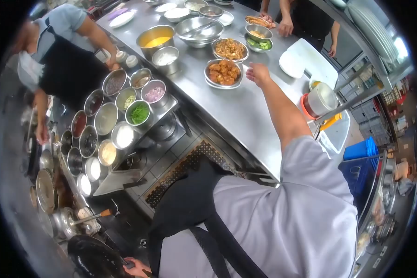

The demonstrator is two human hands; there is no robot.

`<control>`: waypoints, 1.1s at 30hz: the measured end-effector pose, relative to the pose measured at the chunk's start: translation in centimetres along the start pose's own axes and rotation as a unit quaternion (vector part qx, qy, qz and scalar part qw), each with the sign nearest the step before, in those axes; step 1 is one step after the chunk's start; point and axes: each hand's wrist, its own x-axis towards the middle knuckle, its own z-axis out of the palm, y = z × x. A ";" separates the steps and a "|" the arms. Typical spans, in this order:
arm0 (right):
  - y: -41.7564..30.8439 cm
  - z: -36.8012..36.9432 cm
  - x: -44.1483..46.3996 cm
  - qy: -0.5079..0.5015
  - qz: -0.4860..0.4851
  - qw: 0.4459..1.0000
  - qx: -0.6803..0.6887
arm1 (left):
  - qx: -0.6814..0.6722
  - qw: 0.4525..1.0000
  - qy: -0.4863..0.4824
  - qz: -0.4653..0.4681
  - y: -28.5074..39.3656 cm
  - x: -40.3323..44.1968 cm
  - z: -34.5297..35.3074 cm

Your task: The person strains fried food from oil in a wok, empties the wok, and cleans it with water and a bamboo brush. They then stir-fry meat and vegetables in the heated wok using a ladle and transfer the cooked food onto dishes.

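My right hand (259, 74) reaches out over the steel counter (241, 113), released, its fingers loosely bent and nothing visible in them. The metal bowl (224, 86) of browned, fried-looking pieces (224, 72) sits just to the left of my fingertips, at about their level; I cannot tell whether they touch its rim. Just beyond it stands a second bowl (240, 60) heaped with paler brown food (230, 49), and farther out, a bowl of green vegetables (258, 45). To the right of this hand, apart from it, lies a white board (291, 62). Low down on my other side, my left hand (136, 267) is clenched around the handle of a dark wok (93, 257), whose pan lies left of my fist.
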 end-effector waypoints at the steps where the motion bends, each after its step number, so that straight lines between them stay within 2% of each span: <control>1: -0.3 0.6 2.4 0.019 0.012 0.999 -0.028 | 0.082 0.991 0.052 0.093 6.3 0.3 -2.1; 2: -0.6 1.0 4.5 0.038 0.024 0.997 -0.056 | 0.130 0.973 0.106 0.159 14.0 0.9 -4.4; 4: -1.5 1.5 7.6 0.019 0.040 0.994 -0.101 | 0.099 0.971 0.103 0.192 6.0 0.6 -2.0; 6: -1.6 1.6 10.4 0.001 0.058 0.988 -0.146 | 0.072 0.974 0.090 0.196 4.5 0.4 -1.4; 9: -2.3 0.5 12.9 -0.029 0.060 0.992 -0.110 | -0.041 0.992 0.064 0.098 5.3 -0.1 -0.7; 10: -2.9 -0.1 13.3 -0.031 0.046 0.995 -0.083 | -0.039 0.993 0.065 0.094 5.6 -0.3 -0.6; 12: -4.9 -1.1 12.5 -0.043 0.047 0.996 -0.062 | 0.185 0.976 0.037 0.110 4.0 -0.3 0.0; 13: -5.9 -1.7 12.1 -0.045 0.046 0.996 -0.062 | 0.217 0.971 0.040 0.093 3.6 -0.5 0.0; 15: -7.9 -2.7 10.8 -0.090 -0.043 0.992 -0.075 | 0.154 0.988 0.019 0.012 2.9 -0.6 0.6; 16: -9.1 -2.9 9.8 -0.095 -0.046 0.991 -0.077 | 0.043 0.996 0.010 -0.072 2.3 -0.7 1.0; 17: -10.4 -2.7 8.1 -0.104 -0.080 0.985 -0.114 | -0.284 0.934 0.032 -0.213 0.9 -0.7 1.8; 18: -11.5 -2.0 5.9 -0.118 -0.113 0.975 -0.153 | -0.648 0.678 0.104 -0.331 -1.5 -0.4 2.3; 19: -13.0 -0.8 2.4 -0.151 -0.121 0.964 -0.182 | -0.730 0.575 0.106 -0.354 -3.8 -0.5 2.5; 20: -13.8 1.0 -1.2 -0.193 -0.129 0.949 -0.215 | -0.777 0.527 0.062 -0.339 -6.1 -0.2 2.5; 21: -12.9 2.9 -3.8 -0.264 -0.138 0.941 -0.162 | -0.760 0.546 0.086 -0.342 -6.7 -0.6 2.9; 22: -11.5 4.5 -5.4 -0.302 -0.124 0.931 -0.164 | -0.735 0.549 0.133 -0.375 -7.6 -1.1 3.6; 23: -10.8 8.0 -10.7 -0.350 -0.093 0.926 -0.108 | -0.707 0.527 0.218 -0.418 -3.7 -0.9 3.2; 24: -10.2 12.1 -17.1 -0.421 -0.024 0.904 -0.067 | -0.788 0.400 0.222 -0.412 -1.3 -0.1 2.6; 25: -7.2 15.1 -19.1 -0.496 0.013 0.867 -0.057 | -0.784 0.415 0.239 -0.394 2.9 0.5 1.4; 26: -3.6 18.4 -20.8 -0.590 0.066 0.803 -0.055 | -0.802 0.407 0.236 -0.368 1.4 0.5 2.8; 27: -0.1 22.5 -26.2 -0.623 0.125 0.772 -0.006 | -0.774 0.403 0.306 -0.380 0.2 -0.1 3.8; 28: 3.0 26.6 -31.3 -0.649 0.167 0.743 -0.011 | -0.686 0.554 0.312 -0.354 2.7 0.2 3.6; 29: 5.7 30.1 -36.6 -0.666 0.204 0.717 -0.017 | -0.780 0.386 0.310 -0.382 1.6 0.2 3.5; 30: 7.0 33.1 -42.8 -0.696 0.214 0.684 -0.040 | -0.770 0.383 0.341 -0.379 4.5 1.0 2.4; 31: 8.2 36.0 -48.7 -0.718 0.222 0.657 -0.061 | -0.770 0.374 0.312 -0.413 5.5 0.9 1.8; 33: 12.8 42.1 -57.3 -0.767 0.041 0.610 -0.197 | -0.750 0.358 0.352 -0.431 5.0 0.4 2.0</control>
